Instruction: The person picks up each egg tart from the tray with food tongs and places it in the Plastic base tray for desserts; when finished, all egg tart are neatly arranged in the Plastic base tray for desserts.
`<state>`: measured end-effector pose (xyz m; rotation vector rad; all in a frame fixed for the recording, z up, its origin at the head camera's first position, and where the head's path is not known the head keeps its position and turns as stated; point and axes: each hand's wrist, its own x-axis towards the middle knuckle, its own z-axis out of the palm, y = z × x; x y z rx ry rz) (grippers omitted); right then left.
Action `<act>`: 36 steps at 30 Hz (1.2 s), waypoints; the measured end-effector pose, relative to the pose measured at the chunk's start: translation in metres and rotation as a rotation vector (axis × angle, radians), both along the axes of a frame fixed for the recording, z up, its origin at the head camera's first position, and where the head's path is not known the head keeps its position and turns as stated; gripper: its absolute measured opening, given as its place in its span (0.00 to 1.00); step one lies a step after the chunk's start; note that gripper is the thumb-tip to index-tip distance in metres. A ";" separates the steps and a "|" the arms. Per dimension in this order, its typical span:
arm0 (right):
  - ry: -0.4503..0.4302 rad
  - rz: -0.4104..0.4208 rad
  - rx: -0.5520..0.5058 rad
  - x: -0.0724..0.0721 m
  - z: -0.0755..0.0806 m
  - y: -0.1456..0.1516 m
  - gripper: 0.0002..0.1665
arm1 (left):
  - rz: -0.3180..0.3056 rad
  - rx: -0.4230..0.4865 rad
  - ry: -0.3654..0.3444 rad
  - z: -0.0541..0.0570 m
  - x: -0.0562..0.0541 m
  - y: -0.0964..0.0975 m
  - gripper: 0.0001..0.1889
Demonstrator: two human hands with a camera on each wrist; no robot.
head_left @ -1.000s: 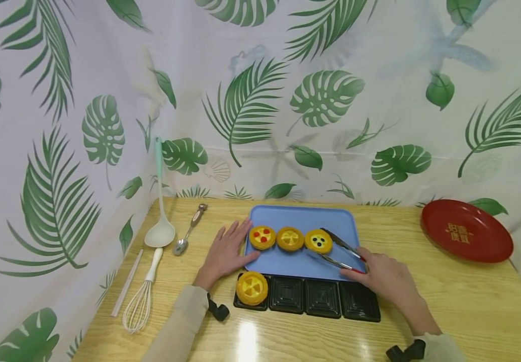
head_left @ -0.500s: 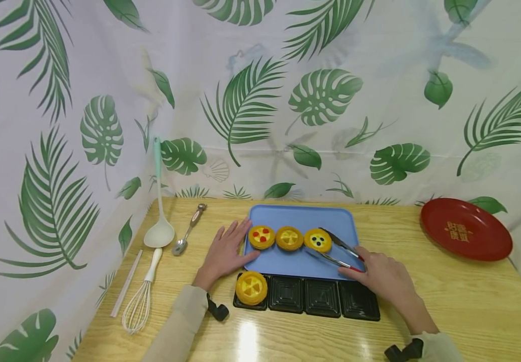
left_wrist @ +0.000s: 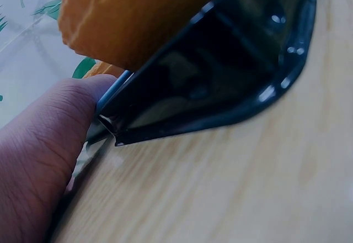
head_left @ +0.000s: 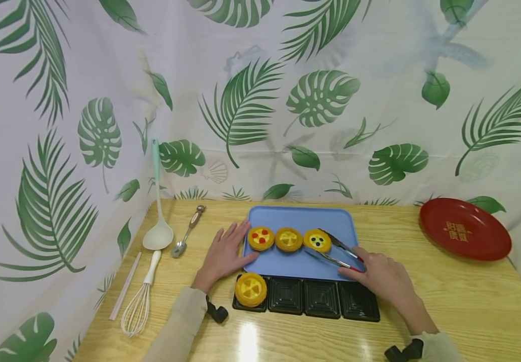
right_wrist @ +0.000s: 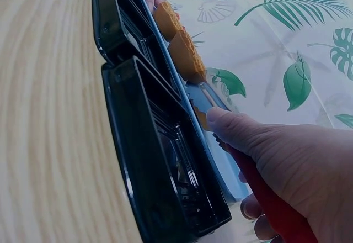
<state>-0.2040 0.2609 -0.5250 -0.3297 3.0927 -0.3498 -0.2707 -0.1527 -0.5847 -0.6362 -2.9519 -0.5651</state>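
Note:
In the head view my right hand (head_left: pixel 384 276) holds red-handled tongs (head_left: pixel 336 260). The tongs' arms straddle an egg tart (head_left: pixel 317 241) with dark berry-like dots, on a blue tray (head_left: pixel 301 216). Left of it on the tray sit a tart with yellow wedges (head_left: pixel 288 240) and one with red pieces (head_left: pixel 260 238). My left hand (head_left: pixel 225 256) lies spread at the tray's left edge, thumb over the rim. In front, a black four-sided mould strip (head_left: pixel 286 295) carries another wedge-topped tart (head_left: pixel 250 290) in its leftmost cup. The right wrist view shows fingers around the red handle (right_wrist: pixel 265 199).
A red oval plate (head_left: pixel 465 230) leans at the far right against the patterned cloth. On the left lie a ladle (head_left: pixel 158 235), a whisk (head_left: pixel 138 306), a small spoon (head_left: pixel 188 234) and a pale flat stick (head_left: pixel 125 286). The cloth backdrop borders the table behind and left.

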 end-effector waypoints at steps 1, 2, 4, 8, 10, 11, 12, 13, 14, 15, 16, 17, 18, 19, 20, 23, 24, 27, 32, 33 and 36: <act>-0.001 -0.001 0.000 0.000 0.000 0.000 0.53 | 0.000 0.000 -0.001 0.000 0.000 0.000 0.51; -0.002 -0.002 0.002 0.000 0.000 0.000 0.53 | -0.001 0.003 -0.001 0.000 0.000 0.000 0.51; -0.003 -0.001 0.003 0.000 0.000 0.001 0.53 | 0.001 0.004 -0.004 0.000 0.000 0.000 0.51; 0.006 0.001 0.002 -0.001 0.000 0.002 0.52 | 0.000 0.011 -0.002 0.000 0.000 0.001 0.51; 0.015 0.005 -0.001 0.000 0.001 0.003 0.50 | 0.001 0.011 -0.001 0.000 0.000 0.001 0.51; 0.021 0.010 -0.005 0.000 0.001 0.003 0.48 | 0.003 0.009 0.001 -0.001 0.000 0.001 0.51; 0.025 0.012 -0.008 0.000 0.001 0.004 0.47 | 0.003 0.009 0.003 -0.001 0.000 0.002 0.51; 0.030 0.015 -0.012 0.000 0.001 0.005 0.46 | 0.002 0.011 0.005 -0.001 0.001 0.002 0.51; 0.034 0.017 -0.014 0.000 0.001 0.005 0.45 | 0.001 0.015 0.009 0.000 0.001 0.002 0.51; 0.036 0.018 -0.017 0.001 0.002 0.006 0.45 | 0.001 0.019 0.010 0.000 0.001 0.002 0.51; 0.038 0.018 -0.020 0.001 0.002 0.006 0.45 | -0.001 0.026 0.014 0.000 0.001 0.001 0.51; 0.038 0.018 -0.023 0.001 0.003 0.006 0.46 | -0.003 0.029 0.016 0.000 0.002 0.001 0.51; 0.034 0.014 -0.024 0.001 0.004 0.007 0.46 | -0.005 0.032 0.019 0.001 0.002 0.001 0.51; 0.032 0.013 -0.022 0.000 0.005 0.007 0.47 | -0.006 0.033 0.020 0.001 0.002 0.001 0.50; 0.028 0.011 -0.023 0.000 0.005 0.007 0.48 | -0.006 0.031 0.021 0.001 0.002 0.001 0.50; 0.014 0.005 -0.023 0.000 0.008 0.008 0.49 | -0.004 0.021 0.017 0.001 0.001 0.001 0.51; 0.011 0.004 -0.025 0.000 0.008 0.008 0.50 | -0.004 0.018 0.015 0.001 0.001 0.001 0.51; 0.008 0.000 -0.029 0.000 0.010 0.009 0.49 | -0.002 0.000 0.005 0.001 0.000 0.001 0.51; 0.014 0.001 -0.037 0.001 0.013 0.009 0.49 | -0.004 -0.011 -0.001 0.000 0.000 0.000 0.51; 0.017 0.000 -0.036 0.001 0.014 0.009 0.49 | -0.003 -0.013 -0.001 0.000 0.000 0.000 0.51; 0.023 -0.008 -0.034 0.002 0.016 0.010 0.50 | -0.005 -0.010 0.005 0.000 0.001 0.000 0.51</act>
